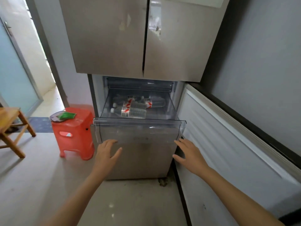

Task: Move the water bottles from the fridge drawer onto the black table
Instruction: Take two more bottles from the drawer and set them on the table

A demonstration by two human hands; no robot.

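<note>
A clear plastic fridge drawer [140, 122] is pulled out below the closed upper fridge doors. Inside it lie several clear water bottles [130, 110] with red-and-white labels, on their sides. My left hand [107, 152] hovers just below the drawer's front left corner, fingers spread, holding nothing. My right hand [189, 154] is spread in the same way below the front right corner, also empty. The black table is out of view.
The lower fridge door [228, 136] is swung open to the right, close to my right arm. A red plastic stool [75, 132] with a plate and a green packet stands left of the fridge. A wooden chair [11, 126] is at far left. Tiled floor lies below.
</note>
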